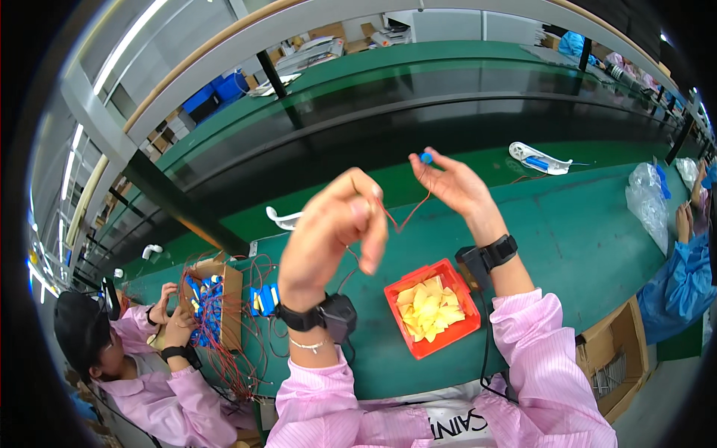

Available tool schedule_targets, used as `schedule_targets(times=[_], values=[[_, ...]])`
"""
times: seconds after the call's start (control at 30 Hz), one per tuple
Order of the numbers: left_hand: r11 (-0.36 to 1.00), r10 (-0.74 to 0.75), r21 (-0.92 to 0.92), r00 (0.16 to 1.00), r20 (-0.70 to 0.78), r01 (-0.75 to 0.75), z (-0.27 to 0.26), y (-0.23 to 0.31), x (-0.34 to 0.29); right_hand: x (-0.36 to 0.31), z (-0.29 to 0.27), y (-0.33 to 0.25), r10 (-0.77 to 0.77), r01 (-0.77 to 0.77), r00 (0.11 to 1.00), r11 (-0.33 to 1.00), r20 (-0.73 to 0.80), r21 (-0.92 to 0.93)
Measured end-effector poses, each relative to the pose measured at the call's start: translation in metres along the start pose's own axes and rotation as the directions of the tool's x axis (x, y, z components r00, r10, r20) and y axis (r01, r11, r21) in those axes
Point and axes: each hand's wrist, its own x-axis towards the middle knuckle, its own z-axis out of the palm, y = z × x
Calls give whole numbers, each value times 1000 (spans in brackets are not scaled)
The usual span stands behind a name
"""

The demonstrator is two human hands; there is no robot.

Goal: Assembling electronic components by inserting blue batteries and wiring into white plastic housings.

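- Workbench (556,224): green top, spans the view under both hands, edges bowed by the lens.
- Dark conveyor belt (358,112): runs along the bench's far side.
- Co-worker in pink (160,407): lower left, black cap, both hands at a box.
- Co-worker in blue (680,280): right edge, partly cropped.
- Right cardboard box (637,328): below the bench edge, thin metal-looking parts inside.
- Left cardboard box (233,302): on the bench, full of blue cells, red leads spilling over and down the near side.
- Red tray (449,336): between the forearms, holds a loose pile of yellow sheets (429,308).
- Clear plastic bag (646,203): crumpled, far right of the bench.
- Left hand (328,235): raised, motion-blurred, fingers half curled; wire runs up to it, can't tell if pinched.
- Right hand (455,183): raised, palm up, mostly open, fingertips closed on the blue piece.
- White shell (521,154): right of right hand, blue cylinder (537,162) lying in it.
- Second white shell (281,219): partly hidden behind left hand.
- Blue packs (263,300): beside the left box.
- Blue piece (426,157): at right fingertips, above the bench.
- Red wire (413,212): sags in a V from blue piece to left hand.
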Motion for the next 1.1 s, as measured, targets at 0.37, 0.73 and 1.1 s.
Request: schedule_targets(times=[0.37, 0.73, 1.1], values=[[210, 668, 969, 705, -240, 130, -65, -74, 30, -35, 76, 29, -340, 358, 903, 265, 261, -895], [685, 589, 716, 678, -440, -131, -8, -58, 28, -55, 85, 66, -186, 533, 835, 49, 517, -844], [893, 443, 306, 772, -457, -331, 0, -45, 26, -57, 90, 48, -166, 471, 877, 105, 452, -876]])
